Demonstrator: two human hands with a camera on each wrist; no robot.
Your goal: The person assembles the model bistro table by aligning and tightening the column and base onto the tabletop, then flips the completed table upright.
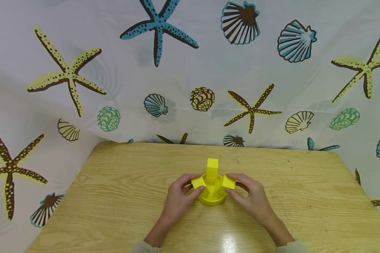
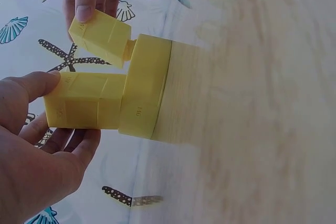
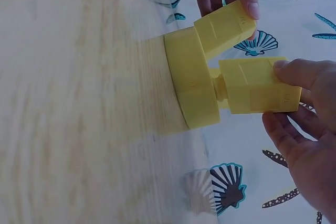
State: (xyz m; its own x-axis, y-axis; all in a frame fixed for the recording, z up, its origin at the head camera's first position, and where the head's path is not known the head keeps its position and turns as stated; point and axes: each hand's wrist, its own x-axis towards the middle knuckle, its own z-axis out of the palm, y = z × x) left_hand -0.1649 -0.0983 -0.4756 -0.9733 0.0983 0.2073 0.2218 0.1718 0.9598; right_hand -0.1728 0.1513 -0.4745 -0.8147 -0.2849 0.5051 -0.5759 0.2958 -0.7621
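A round yellow base (image 1: 211,201) stands on the wooden table, with three yellow blocks upright around it. My left hand (image 1: 179,196) grips the left block (image 2: 86,100) near its top, thumb on one side and fingers on the other. On the opposite side, my right hand (image 1: 252,198) holds the right block (image 3: 257,86) between thumb and fingers. A narrow neck (image 3: 220,85) shows between that block and the base's rim. Both held blocks tilt outward in the head view. At the back, the third block (image 1: 212,168) stands untouched.
The wooden table (image 1: 120,182) extends to both sides of the base. Behind it hangs a white cloth (image 1: 177,77) printed with starfish and shells, which also runs down along the table's left and right edges.
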